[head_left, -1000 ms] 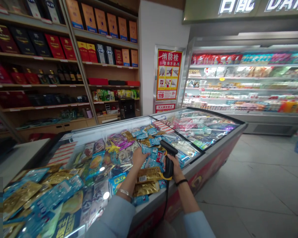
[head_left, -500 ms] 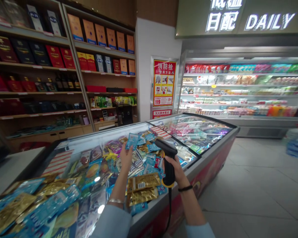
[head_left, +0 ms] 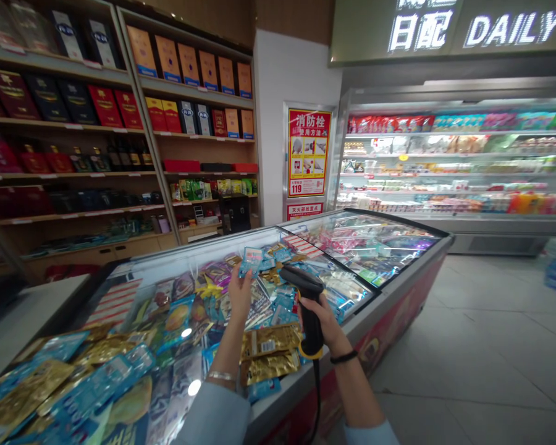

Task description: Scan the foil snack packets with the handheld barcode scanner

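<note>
The left hand [head_left: 239,292] is raised above the open chest freezer [head_left: 389,290], its fingers pinched on the lower edge of 1 small blue packet [head_left: 251,261], which stands upright facing the camera. The right hand [head_left: 328,322] is closed round the handle of a black corded scanner [head_left: 306,295], whose head points toward that packet from just beside it. Below, gold packets [head_left: 269,341] and many blue ones lie heaped on the freezer top. The packet looks light, thin and floppy, with a slick film wrapper, so it probably holds best by a sealed edge, kept flat rather than creased.
</note>
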`<action>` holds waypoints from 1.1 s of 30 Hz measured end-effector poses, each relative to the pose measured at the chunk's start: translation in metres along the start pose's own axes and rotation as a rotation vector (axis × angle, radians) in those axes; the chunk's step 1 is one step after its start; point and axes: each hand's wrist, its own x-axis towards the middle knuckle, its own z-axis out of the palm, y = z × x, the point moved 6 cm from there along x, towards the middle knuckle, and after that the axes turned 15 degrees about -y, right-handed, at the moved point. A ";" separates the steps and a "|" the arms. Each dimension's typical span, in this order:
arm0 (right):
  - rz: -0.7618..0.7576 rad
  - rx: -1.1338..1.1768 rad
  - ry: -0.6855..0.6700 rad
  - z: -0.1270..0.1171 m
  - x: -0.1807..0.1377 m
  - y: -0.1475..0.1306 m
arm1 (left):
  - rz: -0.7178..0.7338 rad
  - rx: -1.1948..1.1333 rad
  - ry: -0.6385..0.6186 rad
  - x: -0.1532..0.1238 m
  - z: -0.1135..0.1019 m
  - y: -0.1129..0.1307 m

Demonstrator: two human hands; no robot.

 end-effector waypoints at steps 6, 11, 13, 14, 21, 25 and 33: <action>-0.008 0.012 -0.005 0.000 0.000 0.001 | 0.000 0.037 0.001 0.001 -0.002 -0.001; -0.029 0.033 -0.027 0.001 0.004 0.003 | 0.000 0.071 -0.014 0.002 -0.003 -0.005; -0.034 0.047 -0.023 0.002 0.004 0.001 | 0.002 0.104 -0.028 0.002 -0.002 -0.004; -0.035 0.053 -0.023 0.002 0.004 -0.001 | 0.004 0.122 -0.037 0.002 -0.001 -0.004; -0.017 0.010 -0.084 0.011 -0.004 -0.016 | 0.019 0.081 -0.057 -0.001 0.002 0.001; -0.012 0.008 -0.081 0.011 -0.007 -0.016 | 0.012 0.051 -0.054 -0.001 0.002 0.003; -0.014 0.011 -0.051 0.010 -0.007 -0.013 | 0.009 0.106 -0.084 -0.001 0.003 -0.003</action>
